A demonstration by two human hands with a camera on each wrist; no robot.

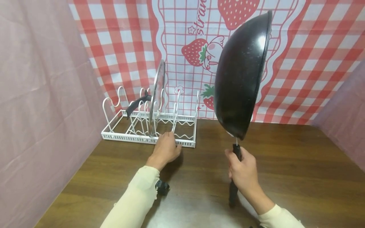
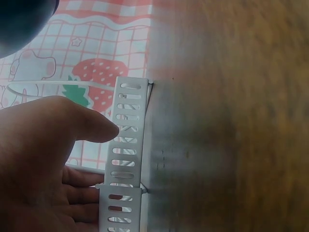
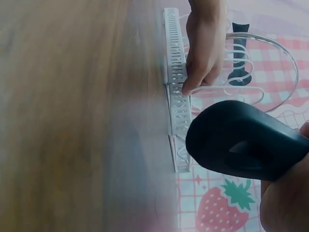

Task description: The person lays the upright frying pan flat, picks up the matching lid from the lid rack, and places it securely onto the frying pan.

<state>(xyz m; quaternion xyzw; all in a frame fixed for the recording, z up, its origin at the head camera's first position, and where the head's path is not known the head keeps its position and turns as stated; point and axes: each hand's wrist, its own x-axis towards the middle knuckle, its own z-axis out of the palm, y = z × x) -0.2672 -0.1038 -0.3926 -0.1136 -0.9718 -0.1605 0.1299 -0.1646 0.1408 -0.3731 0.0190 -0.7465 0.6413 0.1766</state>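
Note:
A black wok stands on edge in the air, its rounded underside turned left. My right hand grips its black handle; the handle's end looms large in the right wrist view. My left hand holds the front rail of a white wire rack. In the left wrist view the thumb lies on the slotted rail, with the fingers behind it. A glass lid with a metal rim and a black handle stands upright among the rack's dividers, left of that hand.
The rack stands at the back left of a brown wooden table. A red-and-white checked strawberry cloth hangs behind it. Pink cloth hangs along the left side, with more at the right. A small black device sits at the left wrist.

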